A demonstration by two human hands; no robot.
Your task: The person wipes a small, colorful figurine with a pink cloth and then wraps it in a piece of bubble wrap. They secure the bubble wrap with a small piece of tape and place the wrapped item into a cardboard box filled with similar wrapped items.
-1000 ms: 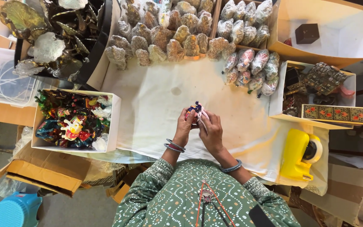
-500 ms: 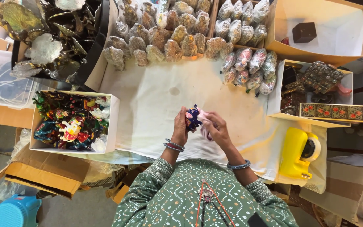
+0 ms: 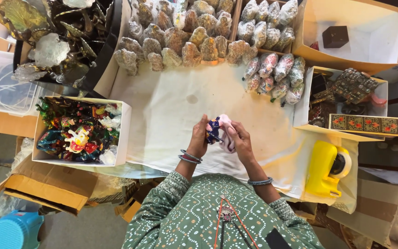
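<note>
Left of the blue figurine [image 3: 213, 129], a white box of painted figurines [image 3: 80, 130] is set on the tabletop [image 3: 171, 106]. The figurine is pinched by the left hand [image 3: 200, 137], above the white cloth. A pink wrapping sheet [image 3: 227, 133] is pressed against it by the right hand [image 3: 240, 140]. Far right, a yellow tape dispenser [image 3: 326, 168] is seen.

Yellow plastic tape dispenser [image 3: 326, 168] right on cloth-covered desk [image 3: 171, 106]; white box of painted figurines [image 3: 80, 131] left; wrapped figurines [image 3: 185, 44] in rows behind.

Wrapped bundles [image 3: 194, 41] in rows (clear film) above white box [image 3: 80, 130] at left.
</note>
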